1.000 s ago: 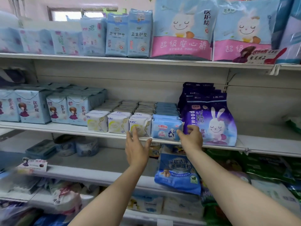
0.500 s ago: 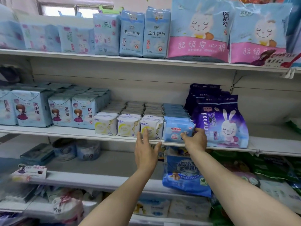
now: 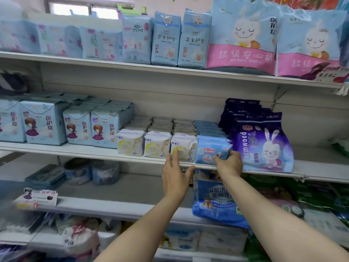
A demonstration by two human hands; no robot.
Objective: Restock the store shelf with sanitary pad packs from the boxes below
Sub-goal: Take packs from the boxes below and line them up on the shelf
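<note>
My worry: the blue pad pack (image 3: 212, 149) sits at the front lip of the middle shelf (image 3: 75, 151), so a hard nudge could tip it off. My right hand (image 3: 229, 164) pinches its right end; my left hand (image 3: 176, 179), fingers spread, touches the white ABC pack (image 3: 183, 147) just left of it. The blue pack is soft and glossy.

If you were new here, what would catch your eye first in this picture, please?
Two hands at the middle shelf's edge: the right hand grips a blue pack, the left hand lies open against a white pack. Beside them stands a purple bunny bag; pink-banded bunny bags fill the top shelf's right.
</note>
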